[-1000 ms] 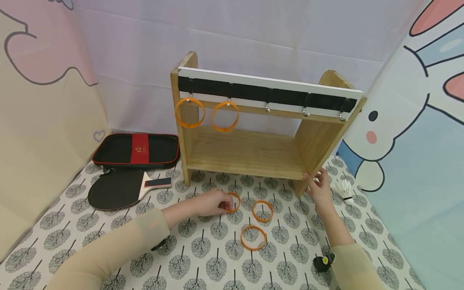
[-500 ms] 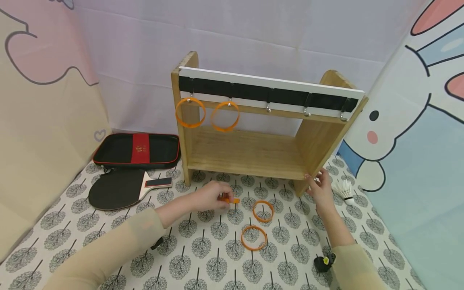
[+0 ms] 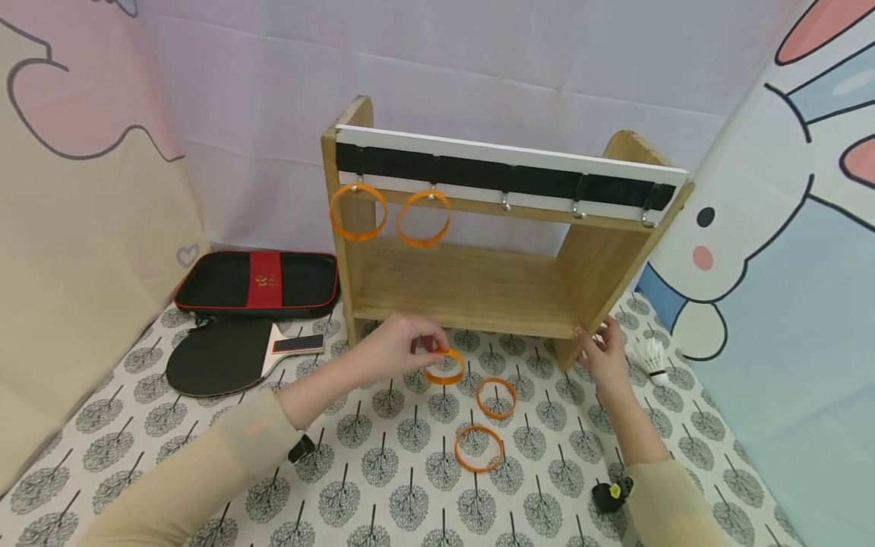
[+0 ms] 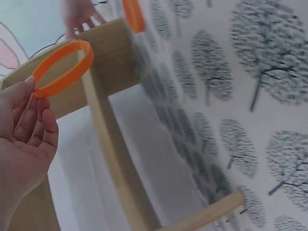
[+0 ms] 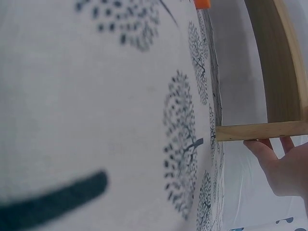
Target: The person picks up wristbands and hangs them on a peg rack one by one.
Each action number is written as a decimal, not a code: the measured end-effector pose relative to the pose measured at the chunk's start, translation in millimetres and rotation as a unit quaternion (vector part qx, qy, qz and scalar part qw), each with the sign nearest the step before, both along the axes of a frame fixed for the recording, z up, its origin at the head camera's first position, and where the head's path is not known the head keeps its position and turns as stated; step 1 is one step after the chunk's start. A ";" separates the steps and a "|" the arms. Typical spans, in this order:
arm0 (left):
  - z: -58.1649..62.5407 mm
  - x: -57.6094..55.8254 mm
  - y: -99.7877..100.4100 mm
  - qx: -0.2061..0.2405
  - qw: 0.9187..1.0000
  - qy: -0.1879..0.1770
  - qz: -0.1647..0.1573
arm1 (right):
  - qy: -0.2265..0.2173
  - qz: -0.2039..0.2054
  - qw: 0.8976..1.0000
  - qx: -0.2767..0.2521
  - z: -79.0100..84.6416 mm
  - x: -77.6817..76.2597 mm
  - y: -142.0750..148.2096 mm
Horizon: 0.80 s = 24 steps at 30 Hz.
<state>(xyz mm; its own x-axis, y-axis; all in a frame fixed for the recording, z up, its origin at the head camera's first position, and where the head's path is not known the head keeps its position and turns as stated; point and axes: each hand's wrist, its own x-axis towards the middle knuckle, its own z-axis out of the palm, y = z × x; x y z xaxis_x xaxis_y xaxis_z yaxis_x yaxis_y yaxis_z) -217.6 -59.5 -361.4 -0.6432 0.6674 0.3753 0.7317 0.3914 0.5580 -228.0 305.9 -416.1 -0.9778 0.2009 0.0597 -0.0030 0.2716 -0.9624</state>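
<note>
One orange ring [image 3: 475, 469] lies on the surface [image 3: 383, 505], well in from its right edge; a second ring [image 3: 497, 417] lies just beyond. The left hand [image 3: 393, 348], its grip pinching a third ring [image 4: 67, 79], hovers before the wooden rack [image 3: 465, 287]. The right hand's [image 3: 607, 365] spread fingers touch the rack's lower right corner; two more rings [image 3: 360, 236] hang near its upper left.

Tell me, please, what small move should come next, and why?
Probably raise the orange ring, pinched by the left hand, toward the middle hook: that hook is bare, while both hooks to its left already carry rings.
</note>
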 end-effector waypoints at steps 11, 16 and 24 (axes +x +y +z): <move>46.5 9.9 4.6 0.104 0.993 0.028 0.044 | -0.011 -0.005 1.000 -0.012 0.1 -0.9 0.4; 68.6 10.7 8.3 0.163 0.984 0.054 0.048 | -0.011 -0.008 1.000 -0.019 -0.1 -0.4 0.1; 96.8 11.9 20.5 0.258 0.961 0.019 0.095 | -0.010 -0.014 1.000 -0.001 1.6 1.7 -2.1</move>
